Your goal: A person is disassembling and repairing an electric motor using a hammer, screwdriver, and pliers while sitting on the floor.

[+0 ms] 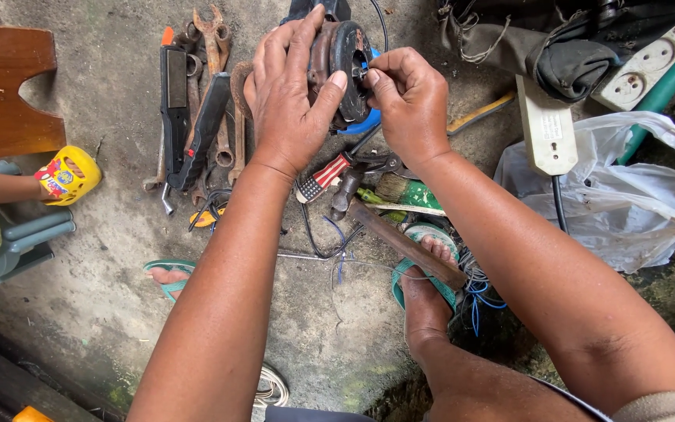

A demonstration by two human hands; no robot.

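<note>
My left hand grips a round, rusty dark motor part, thumb across its face, holding it above the concrete floor. My right hand is closed with its fingertips pinching something small at the part's right edge; what it pinches is too small to tell. A black cable runs up from behind the part. Below my hands lie pliers with striped red-and-white handles, a hammer and a brush.
Several rusty wrenches and black-handled tools lie at left. A white power strip, a white plastic bag and dark cloth sit at right. My sandalled feet rest below. A wooden stool and another person's yellow sandal are at far left.
</note>
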